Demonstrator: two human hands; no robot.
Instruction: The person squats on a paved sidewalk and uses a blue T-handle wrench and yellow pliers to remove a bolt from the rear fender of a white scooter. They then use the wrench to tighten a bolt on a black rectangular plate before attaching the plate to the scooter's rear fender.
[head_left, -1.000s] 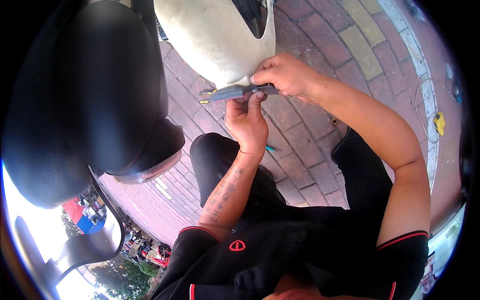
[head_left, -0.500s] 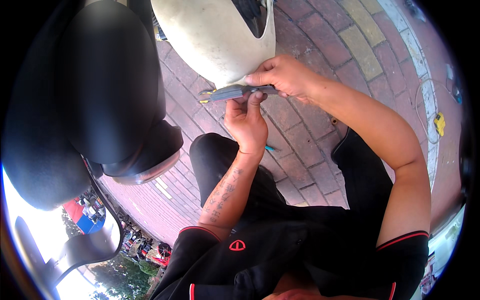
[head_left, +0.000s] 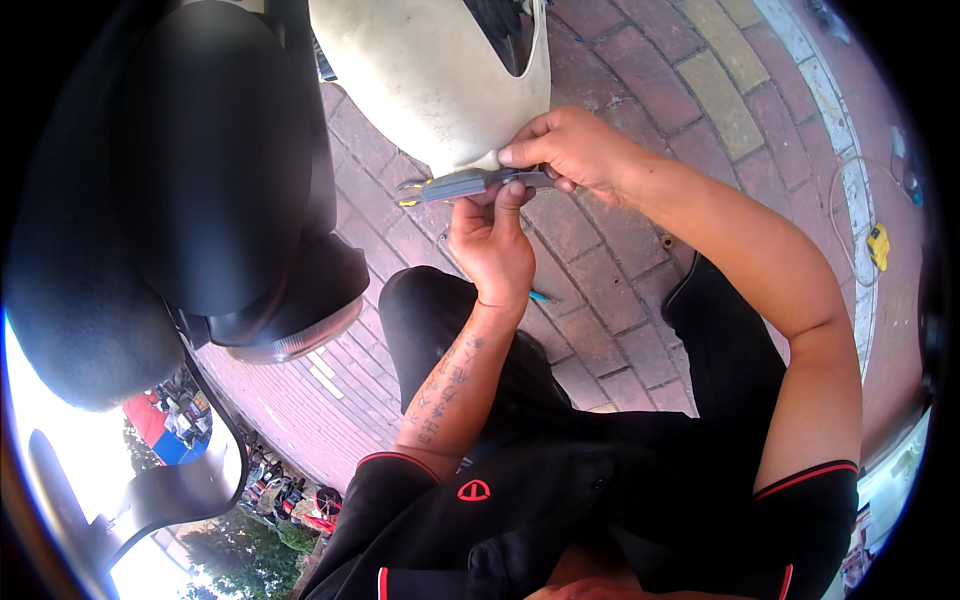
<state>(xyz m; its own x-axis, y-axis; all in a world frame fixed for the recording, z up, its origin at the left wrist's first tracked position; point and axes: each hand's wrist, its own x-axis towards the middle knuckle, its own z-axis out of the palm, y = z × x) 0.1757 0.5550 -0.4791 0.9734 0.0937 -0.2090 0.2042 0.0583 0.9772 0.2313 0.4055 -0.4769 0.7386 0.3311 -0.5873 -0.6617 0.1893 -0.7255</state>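
A long, narrow dark grey piece [head_left: 455, 186] with a lighter lower edge lies across the narrow lower end of a cream-white, scuffed vehicle body panel [head_left: 440, 80]. My left hand [head_left: 492, 245] reaches up from below, thumb and fingers closed on the middle of this grey piece. From the right, my right hand [head_left: 570, 155] has its thumb at the tip of the panel, with its fingers curled round the right end of the grey piece. Its exact kind, and whether it is joined to the panel, I cannot tell.
A yellow-and-black item [head_left: 410, 192] is beyond the grey piece's left end. A large black padded seat [head_left: 215, 160] with a clear lens [head_left: 295, 340] below fills the left. On the brick paving [head_left: 590, 260] at right lies a yellow object [head_left: 878, 247] with a cord.
My right thumb and fingers have shifted slightly at the panel's tip. The left hand keeps its hold, and the seat appears slightly displaced in the view.
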